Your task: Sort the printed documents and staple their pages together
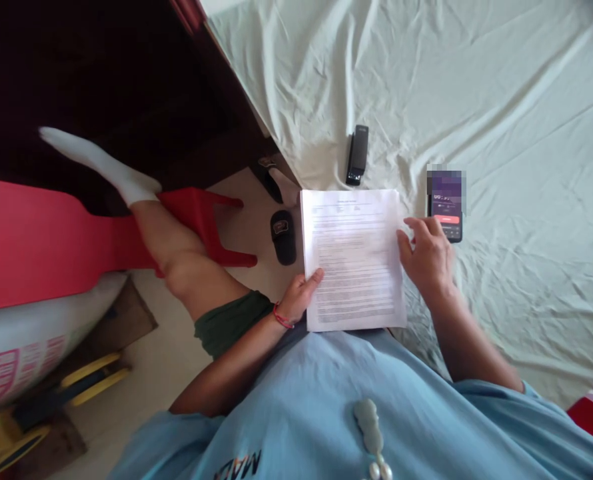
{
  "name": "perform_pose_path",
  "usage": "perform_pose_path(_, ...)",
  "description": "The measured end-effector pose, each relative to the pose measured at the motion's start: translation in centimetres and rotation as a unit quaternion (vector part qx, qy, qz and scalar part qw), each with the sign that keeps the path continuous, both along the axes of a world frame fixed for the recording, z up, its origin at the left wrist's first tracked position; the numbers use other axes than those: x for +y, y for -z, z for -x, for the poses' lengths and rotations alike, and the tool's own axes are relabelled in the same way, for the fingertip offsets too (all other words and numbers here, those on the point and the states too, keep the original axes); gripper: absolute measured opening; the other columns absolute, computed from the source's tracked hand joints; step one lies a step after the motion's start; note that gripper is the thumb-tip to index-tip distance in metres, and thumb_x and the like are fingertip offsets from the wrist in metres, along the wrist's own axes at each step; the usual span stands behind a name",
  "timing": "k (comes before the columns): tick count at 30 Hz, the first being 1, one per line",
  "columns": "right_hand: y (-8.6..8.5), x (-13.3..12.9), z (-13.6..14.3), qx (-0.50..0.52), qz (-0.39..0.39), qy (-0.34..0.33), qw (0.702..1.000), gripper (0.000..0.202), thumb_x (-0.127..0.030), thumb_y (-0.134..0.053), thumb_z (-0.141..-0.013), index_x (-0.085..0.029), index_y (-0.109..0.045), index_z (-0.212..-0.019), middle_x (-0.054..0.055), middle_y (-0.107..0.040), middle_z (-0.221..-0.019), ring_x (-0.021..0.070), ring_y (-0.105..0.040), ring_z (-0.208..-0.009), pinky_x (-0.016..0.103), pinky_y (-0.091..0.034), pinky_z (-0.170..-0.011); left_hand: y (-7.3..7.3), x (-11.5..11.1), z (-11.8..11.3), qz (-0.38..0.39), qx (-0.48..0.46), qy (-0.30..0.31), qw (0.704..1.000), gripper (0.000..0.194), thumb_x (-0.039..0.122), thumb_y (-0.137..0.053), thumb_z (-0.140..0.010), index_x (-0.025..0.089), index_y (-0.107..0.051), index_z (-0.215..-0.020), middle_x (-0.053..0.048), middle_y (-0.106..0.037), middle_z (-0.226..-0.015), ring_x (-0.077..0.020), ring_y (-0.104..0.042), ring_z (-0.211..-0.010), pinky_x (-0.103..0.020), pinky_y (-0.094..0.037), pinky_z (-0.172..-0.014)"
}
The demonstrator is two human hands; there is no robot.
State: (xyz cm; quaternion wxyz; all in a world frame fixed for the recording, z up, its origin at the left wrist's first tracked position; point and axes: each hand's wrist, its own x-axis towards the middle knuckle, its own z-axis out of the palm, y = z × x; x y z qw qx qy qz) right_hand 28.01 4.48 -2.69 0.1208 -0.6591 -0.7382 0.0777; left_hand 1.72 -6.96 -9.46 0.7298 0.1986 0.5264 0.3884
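The left hand [299,298] grips a stack of printed papers [356,267] by its left edge, with the thumb on top. The right hand [430,257] is open, its fingers a bit bent, just beside the right edge; I cannot tell if it touches. The papers are right in front of the blue shirt [301,400]. Just past their top edge, a black stapler [358,153] lies on the pale green sheet [521,200]. 1 phone [445,205] is by the right hand. To the left, 1 black slipper [283,240] is on the floor [246,200], near a red plastic chair [36,240].
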Motion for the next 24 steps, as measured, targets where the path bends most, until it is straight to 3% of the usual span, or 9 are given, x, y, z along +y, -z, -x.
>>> perform_pose_path(3, 0.3, -1.7, -0.2, -0.036, 0.047, 0.053, 0.997, 0.042, -0.045, -0.053, -0.104, -0.018, -0.072, -0.129, 0.015, -0.072, -0.116, 0.0283, -0.066, -0.082, 0.041, -0.047, -0.066, 0.3, -0.2, -0.5, 0.028, -0.024, -0.007, 0.999, 0.067, 0.072, -0.087, -0.076, 0.009, -0.081, -0.101, -0.018, -0.083, -0.106, -0.0333, -0.08, -0.097, -0.049, -0.061, -0.098)
perform_pose_path(7, 0.8, -1.9, 0.1, -0.031, 0.047, 0.049, 0.997, 0.039, -0.044, -0.051, -0.103, -0.02, -0.076, -0.121, 0.014, -0.072, -0.116, 0.027, -0.067, -0.082, 0.038, -0.042, -0.064, 0.0, 0.8, -0.6, 0.025, -0.056, -0.048, 0.997, 0.062, 0.059, -0.095, -0.072, 0.012, -0.076, -0.108, -0.015, -0.082, -0.114, -0.0321, -0.078, -0.107, -0.049, -0.057, -0.106)
perform_pose_path(10, 0.9, -1.2, 0.3, -0.018, 0.047, 0.046, 0.998, 0.04, -0.042, -0.052, -0.102, -0.02, -0.075, -0.126, 0.014, -0.073, -0.118, 0.0268, -0.067, -0.082, 0.039, -0.045, -0.066, -0.6, 2.7, 0.0, 0.013, -0.076, -0.119, 0.99, 0.061, 0.056, -0.097, -0.068, 0.017, -0.069, -0.106, -0.01, -0.081, -0.109, -0.0311, -0.077, -0.108, -0.047, -0.057, -0.104)
perform_pose_path(14, 0.9, -0.5, 0.9, -0.017, 0.038, 0.046, 0.998, 0.042, -0.04, -0.053, -0.1, -0.019, -0.074, -0.129, 0.015, -0.074, -0.118, 0.0275, -0.067, -0.082, 0.04, -0.047, -0.067, -1.3, 5.9, 0.8, -0.026, 0.002, -0.169, 0.985, 0.063, 0.057, -0.098, -0.067, 0.017, -0.063, -0.101, -0.006, -0.079, -0.1, -0.0267, -0.076, -0.104, -0.043, -0.056, -0.102)
perform_pose_path(19, 1.1, -0.7, 1.2, -0.005, 0.009, 0.032, 0.999, 0.039, -0.039, -0.051, -0.1, -0.02, -0.077, -0.123, 0.014, -0.075, -0.111, 0.0259, -0.068, -0.079, 0.038, -0.047, -0.065, -1.7, 8.9, 0.7, -0.046, 0.004, -0.147, 0.988, 0.07, 0.053, -0.1, -0.063, 0.013, -0.073, -0.114, -0.012, -0.081, -0.109, -0.0315, -0.075, -0.11, -0.048, -0.055, -0.107)
perform_pose_path(24, 1.1, -1.1, 0.8, 0.018, 0.034, 0.035, 0.999, 0.038, -0.039, -0.052, -0.1, -0.019, -0.076, -0.12, 0.013, -0.074, -0.108, 0.0246, -0.066, -0.075, 0.039, -0.05, -0.068, -1.7, 9.3, 0.1, -0.016, -0.01, -0.127, 0.992, 0.07, 0.047, -0.105, -0.053, 0.009, -0.08, -0.107, -0.015, -0.083, -0.104, -0.0347, -0.078, -0.106, -0.052, -0.056, -0.109)
